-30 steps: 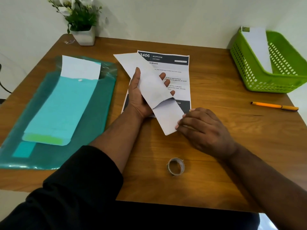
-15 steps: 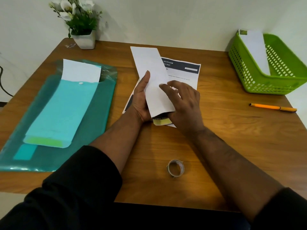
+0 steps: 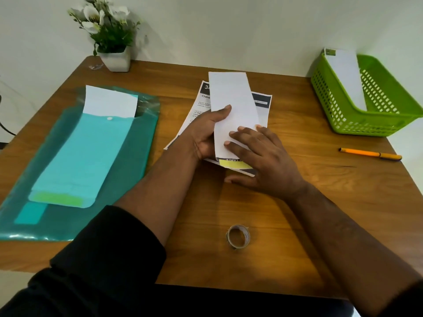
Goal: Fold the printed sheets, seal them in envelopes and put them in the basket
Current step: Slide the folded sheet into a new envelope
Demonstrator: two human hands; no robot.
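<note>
A long white envelope stands tilted over the middle of the table. My left hand grips its left edge, thumb across the front. My right hand lies over its lower end with straight fingers pressing on the paper, the thumb underneath. A folded printed sheet's end with a yellow band sticks out of the envelope's bottom opening. Printed sheets lie flat beneath. The green basket at the far right holds one white envelope.
A green plastic sleeve with spare envelopes lies at the left. A tape roll sits near the front edge, an orange pen at the right, a flower pot at the back left.
The envelope swung from tilted left to nearly upright. My right hand came up from the table onto the envelope's lower end, and the folded sheet went most of the way inside.
</note>
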